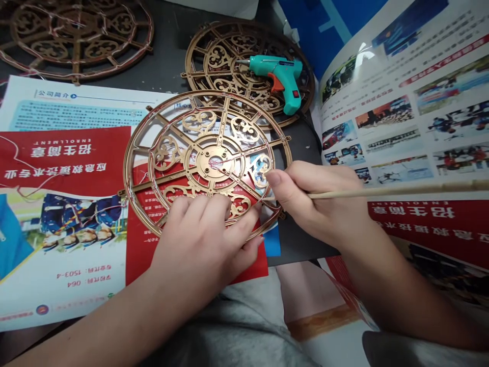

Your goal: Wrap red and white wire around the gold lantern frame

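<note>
A round gold openwork frame, with spokes, scrolls and thin red and white wires along its rings, lies on the papers before me. My left hand is closed over its near rim, with the thumb and index finger toward the lower right. In my right hand a thin pale wooden stick is pinched, its shaft running out to the right. The stick's tip reaches the frame's lower right ring, close to my left index finger. My fingers partly hide that spot.
Behind lies a second gold frame with a teal glue gun on top. Another wired frame is at the upper left. Printed leaflets cover the dark table. An open brochure stands at the right.
</note>
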A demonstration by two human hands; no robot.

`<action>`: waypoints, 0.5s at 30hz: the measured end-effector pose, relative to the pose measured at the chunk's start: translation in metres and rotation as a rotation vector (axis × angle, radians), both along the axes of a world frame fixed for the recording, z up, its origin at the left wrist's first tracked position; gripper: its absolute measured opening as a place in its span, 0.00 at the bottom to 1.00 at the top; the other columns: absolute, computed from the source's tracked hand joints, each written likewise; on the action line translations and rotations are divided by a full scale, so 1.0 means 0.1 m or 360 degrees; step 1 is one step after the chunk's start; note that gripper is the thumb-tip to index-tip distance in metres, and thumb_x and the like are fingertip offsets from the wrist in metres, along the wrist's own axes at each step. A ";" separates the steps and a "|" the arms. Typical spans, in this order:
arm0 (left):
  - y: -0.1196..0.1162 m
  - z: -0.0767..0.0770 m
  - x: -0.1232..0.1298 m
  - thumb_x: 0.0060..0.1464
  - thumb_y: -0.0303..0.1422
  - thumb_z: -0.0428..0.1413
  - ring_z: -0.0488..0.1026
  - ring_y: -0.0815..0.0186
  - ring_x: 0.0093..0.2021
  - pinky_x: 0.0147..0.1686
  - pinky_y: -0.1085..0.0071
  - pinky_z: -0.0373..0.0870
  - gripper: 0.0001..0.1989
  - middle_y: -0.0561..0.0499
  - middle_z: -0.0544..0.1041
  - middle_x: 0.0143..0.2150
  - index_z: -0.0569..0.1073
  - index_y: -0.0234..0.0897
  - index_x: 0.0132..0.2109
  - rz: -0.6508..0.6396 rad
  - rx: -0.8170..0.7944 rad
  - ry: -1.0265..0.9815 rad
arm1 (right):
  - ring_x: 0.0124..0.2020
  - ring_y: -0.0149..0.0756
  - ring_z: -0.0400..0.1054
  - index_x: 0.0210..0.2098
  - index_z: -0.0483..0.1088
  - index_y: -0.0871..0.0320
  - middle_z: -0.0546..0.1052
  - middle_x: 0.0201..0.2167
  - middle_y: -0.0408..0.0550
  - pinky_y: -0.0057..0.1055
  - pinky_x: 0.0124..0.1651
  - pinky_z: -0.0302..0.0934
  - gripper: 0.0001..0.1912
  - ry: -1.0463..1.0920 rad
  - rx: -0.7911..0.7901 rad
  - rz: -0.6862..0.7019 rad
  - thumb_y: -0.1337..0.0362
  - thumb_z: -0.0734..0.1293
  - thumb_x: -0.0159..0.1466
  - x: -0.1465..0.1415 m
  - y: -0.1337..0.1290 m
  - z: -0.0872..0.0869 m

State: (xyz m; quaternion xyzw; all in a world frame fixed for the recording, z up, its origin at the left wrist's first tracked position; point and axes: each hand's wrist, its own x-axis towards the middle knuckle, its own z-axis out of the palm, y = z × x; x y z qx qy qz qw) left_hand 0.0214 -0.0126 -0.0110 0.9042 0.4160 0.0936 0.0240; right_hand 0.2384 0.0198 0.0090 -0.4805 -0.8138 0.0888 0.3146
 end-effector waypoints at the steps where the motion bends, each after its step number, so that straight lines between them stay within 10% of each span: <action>1: 0.00 0.00 0.00 0.67 0.41 0.55 0.69 0.51 0.38 0.38 0.56 0.58 0.14 0.45 0.74 0.38 0.80 0.49 0.55 0.0000 0.0004 -0.0002 | 0.18 0.26 0.46 0.24 0.51 0.56 0.53 0.17 0.37 0.34 0.25 0.43 0.26 -0.0020 -0.0011 0.0004 0.58 0.63 0.76 -0.01 0.01 0.01; 15: -0.01 0.02 0.00 0.67 0.44 0.55 0.71 0.50 0.41 0.40 0.55 0.62 0.17 0.44 0.75 0.40 0.79 0.49 0.58 0.0011 -0.0016 0.0028 | 0.18 0.28 0.47 0.25 0.50 0.55 0.52 0.17 0.38 0.35 0.26 0.44 0.25 -0.0132 -0.0002 0.0046 0.59 0.62 0.77 -0.08 0.06 0.04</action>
